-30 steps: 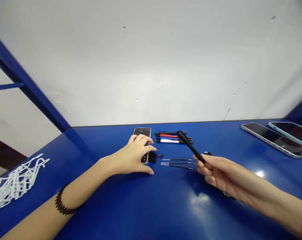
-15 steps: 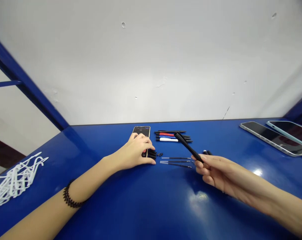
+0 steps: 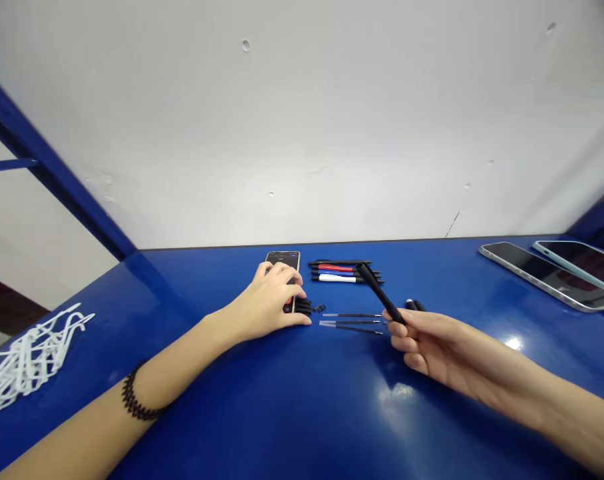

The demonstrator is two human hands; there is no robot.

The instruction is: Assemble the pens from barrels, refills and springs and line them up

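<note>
My left hand [image 3: 269, 301] lies over a phone [image 3: 283, 257] on the blue table [image 3: 302, 400], its fingers curved down on the screen and holding nothing. Just right of that hand sits a small stack of black pen parts [image 3: 305, 307]. My right hand [image 3: 422, 340] is closed on a black pen barrel [image 3: 379, 301], which slants up and to the left. Under the barrel lie thin pen refills [image 3: 352, 323]. A row of pens [image 3: 341, 272], black, red, blue and white, lies behind them.
Two tablets or phones [image 3: 542, 273] lie at the far right of the table. A heap of white plastic strips [image 3: 27, 353] is at the left edge. A blue frame post [image 3: 57, 173] rises at the left, and a white wall stands behind the table.
My left hand has slid slightly back along the phone and its fingers have curled in. The right hand with the black barrel has barely shifted.
</note>
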